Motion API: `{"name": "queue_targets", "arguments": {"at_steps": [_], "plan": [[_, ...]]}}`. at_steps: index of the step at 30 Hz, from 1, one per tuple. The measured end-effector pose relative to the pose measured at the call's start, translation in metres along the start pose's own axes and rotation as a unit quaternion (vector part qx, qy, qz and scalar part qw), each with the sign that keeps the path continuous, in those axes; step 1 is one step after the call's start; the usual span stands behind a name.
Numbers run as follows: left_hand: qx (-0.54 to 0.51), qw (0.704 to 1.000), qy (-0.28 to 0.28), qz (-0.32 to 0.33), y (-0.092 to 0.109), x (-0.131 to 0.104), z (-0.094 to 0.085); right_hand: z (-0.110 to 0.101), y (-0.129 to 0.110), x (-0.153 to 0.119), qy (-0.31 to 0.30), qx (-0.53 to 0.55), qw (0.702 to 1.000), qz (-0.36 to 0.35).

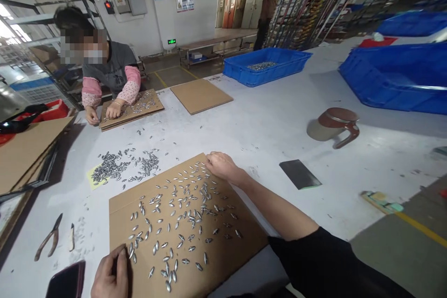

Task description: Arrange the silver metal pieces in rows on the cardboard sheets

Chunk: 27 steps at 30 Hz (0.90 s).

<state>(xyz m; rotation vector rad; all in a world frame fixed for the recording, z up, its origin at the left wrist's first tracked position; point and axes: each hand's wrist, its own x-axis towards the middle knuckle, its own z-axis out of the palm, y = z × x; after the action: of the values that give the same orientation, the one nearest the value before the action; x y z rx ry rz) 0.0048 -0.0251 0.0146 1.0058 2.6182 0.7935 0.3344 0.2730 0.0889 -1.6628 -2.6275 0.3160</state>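
In front of me a square cardboard sheet (162, 216) carries many small silver metal pieces, pointed at both ends and spread unevenly. My left hand (111, 272) is closed at the sheet's near left edge, fingers curled and fingertips close to a few pieces. At the far right corner my right hand (223, 166) is closed on the cardboard, its arm stretched along the right side. Beyond the sheet's left side lies a heap of the same metal pieces (110, 167), partly over a yellow paper (93, 178).
Pliers (50, 240), a small knife-like tool (71, 237) and a phone (66, 281) lie left. A co-worker (111, 65) handles pieces on stacked cardboard (132, 114). Rightward are a dark flat block (299, 174), a lidded mug (331, 125) and blue bins (267, 67).
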Motion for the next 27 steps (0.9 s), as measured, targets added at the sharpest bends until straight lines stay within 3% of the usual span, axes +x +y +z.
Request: {"name": "queue_targets", "arguments": {"at_steps": [9,18,27], "plan": [[0.002,1.0,0.004,0.001,0.002,0.0,-0.001,0.024,0.015,-0.013,-0.009,0.003,0.999,-0.043],[-0.015,1.0,0.021,0.015,0.004,-0.002,0.001,0.034,-0.006,-0.012,-0.014,0.008,0.989,-0.148],[-0.006,1.0,0.018,0.013,0.0,-0.001,0.002,0.037,-0.011,-0.004,-0.042,-0.013,0.981,-0.189]]}}
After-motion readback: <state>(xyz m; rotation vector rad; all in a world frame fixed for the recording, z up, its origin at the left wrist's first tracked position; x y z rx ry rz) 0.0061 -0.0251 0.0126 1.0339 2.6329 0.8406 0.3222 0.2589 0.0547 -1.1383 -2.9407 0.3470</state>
